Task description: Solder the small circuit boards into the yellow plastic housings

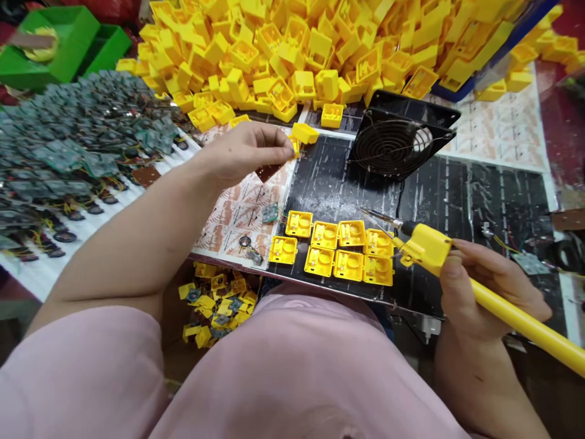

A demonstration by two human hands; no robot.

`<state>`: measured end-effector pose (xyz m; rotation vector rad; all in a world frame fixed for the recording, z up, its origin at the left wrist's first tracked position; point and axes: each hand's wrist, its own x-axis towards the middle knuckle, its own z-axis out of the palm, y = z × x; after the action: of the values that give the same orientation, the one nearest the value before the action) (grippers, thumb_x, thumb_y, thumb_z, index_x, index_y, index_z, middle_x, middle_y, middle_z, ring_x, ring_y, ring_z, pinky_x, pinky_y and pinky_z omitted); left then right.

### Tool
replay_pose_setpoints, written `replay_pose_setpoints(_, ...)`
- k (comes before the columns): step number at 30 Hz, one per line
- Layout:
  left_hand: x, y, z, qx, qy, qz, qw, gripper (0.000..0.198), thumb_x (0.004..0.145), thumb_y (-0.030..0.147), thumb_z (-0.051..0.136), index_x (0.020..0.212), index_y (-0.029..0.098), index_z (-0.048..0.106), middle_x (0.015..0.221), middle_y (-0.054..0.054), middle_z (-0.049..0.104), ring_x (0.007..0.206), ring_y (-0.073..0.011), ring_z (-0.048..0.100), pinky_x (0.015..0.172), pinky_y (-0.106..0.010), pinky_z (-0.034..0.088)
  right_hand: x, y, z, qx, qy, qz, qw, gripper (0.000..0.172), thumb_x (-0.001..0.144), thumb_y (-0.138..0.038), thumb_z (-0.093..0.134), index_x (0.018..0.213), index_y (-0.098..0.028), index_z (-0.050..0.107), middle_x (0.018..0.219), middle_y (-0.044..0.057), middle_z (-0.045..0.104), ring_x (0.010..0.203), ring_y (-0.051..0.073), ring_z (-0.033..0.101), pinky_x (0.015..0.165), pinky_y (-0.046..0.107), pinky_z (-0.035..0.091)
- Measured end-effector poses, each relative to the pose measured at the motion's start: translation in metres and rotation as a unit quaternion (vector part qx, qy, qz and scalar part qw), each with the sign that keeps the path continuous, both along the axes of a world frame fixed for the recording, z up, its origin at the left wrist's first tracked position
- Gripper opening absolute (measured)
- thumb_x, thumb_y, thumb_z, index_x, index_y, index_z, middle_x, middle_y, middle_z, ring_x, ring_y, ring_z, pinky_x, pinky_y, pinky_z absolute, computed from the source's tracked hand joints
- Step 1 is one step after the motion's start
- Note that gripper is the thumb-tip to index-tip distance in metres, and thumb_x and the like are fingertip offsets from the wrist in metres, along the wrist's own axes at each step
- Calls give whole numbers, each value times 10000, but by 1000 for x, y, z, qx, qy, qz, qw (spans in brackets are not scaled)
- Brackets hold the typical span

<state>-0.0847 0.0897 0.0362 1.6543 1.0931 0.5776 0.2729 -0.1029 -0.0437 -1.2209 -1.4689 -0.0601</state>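
Observation:
My left hand (249,149) is closed in a pinch above the printed sheet. A brown board with small holes (270,173) shows under its fingers, and small yellow parts (305,133) lie at the fingertips; what the pinch holds is hidden. My right hand (484,286) grips a yellow-bodied soldering iron (427,247) with a black collar. Its metal tip points left, above a group of open yellow cases (348,265) standing in two rows near the table edge. Beside them lie a small green circuit board (270,213) and a little round speaker (245,241) with wires.
A black fan (393,146) stands behind the cases. Yellow cases (292,49) are heaped at the back, by a blue bin (498,49). Wired circuit boards (82,134) cover the left side, near green trays (50,49). Finished-looking yellow units (219,305) sit below the edge.

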Motion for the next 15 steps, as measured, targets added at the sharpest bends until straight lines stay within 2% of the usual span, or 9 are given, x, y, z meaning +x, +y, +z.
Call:
replay_pose_setpoints(3,11,-29,4,58,97,-110,988,187,869,411,724,869,233,669,689,14,635,592,-129,556,601,-314,458,1,3,2,28,22,9,999,371,848,-284,916,1217,-311,877,828,24,839,536,176,712,457,248,547)
replay_pose_setpoints(6,24,-58,-10,139,216,-165,952,183,903,340,597,913,214,728,818,-23,759,749,-169,691,734,-310,532,-1,4,4,36,46,1,998,306,915,-375,889,1209,-292,878,832,38,833,568,169,725,527,249,599)
replay_pose_setpoints(10,30,-78,-34,201,322,-141,914,255,958,336,541,944,203,758,886,-63,814,859,-229,760,899,-370,579,-2,4,5,8,58,34,998,330,933,-353,884,1255,-281,861,837,35,827,570,160,726,514,234,577)
replay_pose_setpoints(13,29,-83,-37,206,317,-132,916,279,974,363,520,949,213,753,910,-57,827,860,-228,761,1014,-417,574,1,-1,6,-21,60,63,996,406,901,-319,905,1302,-290,842,859,37,835,577,170,730,478,240,534)
replay_pose_setpoints(15,30,-85,-34,200,303,-138,921,269,962,365,519,932,222,745,889,-33,821,846,-212,748,1094,-437,543,4,-8,8,-94,48,60,993,407,884,-355,915,1281,-294,846,901,48,847,612,190,750,500,266,563)
